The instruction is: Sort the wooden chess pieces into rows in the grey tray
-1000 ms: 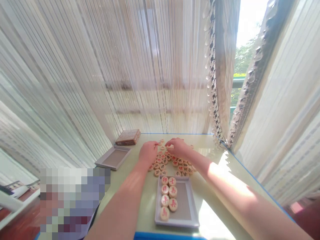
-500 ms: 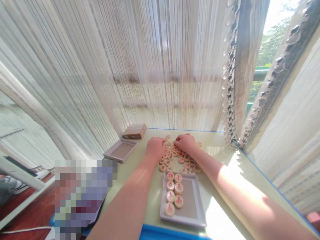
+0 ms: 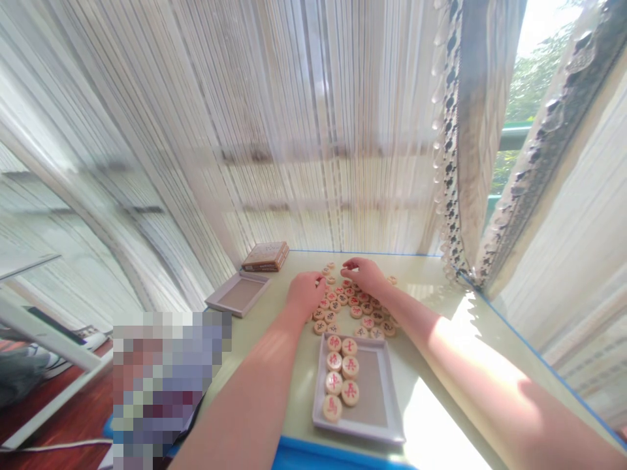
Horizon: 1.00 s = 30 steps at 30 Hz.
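My left hand (image 3: 306, 292) rests at the left side of a loose spread of round wooden Chinese chess pieces (image 3: 335, 305), marked in red or dark characters. Its fingers are curled inward, and whatever lies between them cannot be made out. My right hand (image 3: 366, 275) hovers over the far part of the spread, thumb and forefinger apart, with no piece clearly visible between them. Closer to me, a shallow grey tray (image 3: 379, 391) holds a column of red-marked pieces (image 3: 334, 382) along its left side and a shorter column (image 3: 349, 365) beside it.
A second shallow grey tray (image 3: 240, 294) lies to the left, with a brown box (image 3: 265, 256) behind it. The pale green table (image 3: 416, 261) has a blue edge. Striped curtains (image 3: 313, 130) hang close behind and at the right. A blurred-out patch (image 3: 171, 385) covers the lower left.
My right hand has lifted slightly, its thumb and forefinger now further apart. My left hand has shifted a little toward me. The pieces in the near tray are unchanged.
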Each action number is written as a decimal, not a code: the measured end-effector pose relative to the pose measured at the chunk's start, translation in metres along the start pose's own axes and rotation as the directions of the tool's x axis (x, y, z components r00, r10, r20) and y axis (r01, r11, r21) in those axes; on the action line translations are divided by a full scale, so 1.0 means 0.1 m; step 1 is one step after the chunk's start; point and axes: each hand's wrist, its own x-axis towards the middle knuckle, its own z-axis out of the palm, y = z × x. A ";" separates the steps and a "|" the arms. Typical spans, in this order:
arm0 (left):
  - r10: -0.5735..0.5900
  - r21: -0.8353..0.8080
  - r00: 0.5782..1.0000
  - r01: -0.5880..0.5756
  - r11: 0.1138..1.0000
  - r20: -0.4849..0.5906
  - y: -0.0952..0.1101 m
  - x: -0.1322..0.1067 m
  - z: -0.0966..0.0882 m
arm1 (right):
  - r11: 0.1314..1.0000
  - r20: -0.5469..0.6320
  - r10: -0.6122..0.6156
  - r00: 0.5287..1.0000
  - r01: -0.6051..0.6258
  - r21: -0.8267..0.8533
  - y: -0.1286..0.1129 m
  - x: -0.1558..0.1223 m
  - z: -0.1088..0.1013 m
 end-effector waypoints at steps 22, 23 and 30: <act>0.159 -0.048 0.985 -0.162 0.986 -0.063 0.05 -0.01 -0.07 | 0.866 0.165 -0.023 0.986 -0.063 0.496 -0.14 -0.11 0.04; 0.152 -0.040 0.985 -0.155 0.987 -0.077 0.05 0.00 -0.08 | 0.870 0.170 -0.019 0.985 -0.067 0.489 -0.15 -0.11 0.03; 0.102 -0.012 0.984 -0.105 0.994 -0.144 0.05 0.00 -0.08 | 0.857 0.221 -0.053 0.974 -0.069 0.511 -0.19 -0.13 0.01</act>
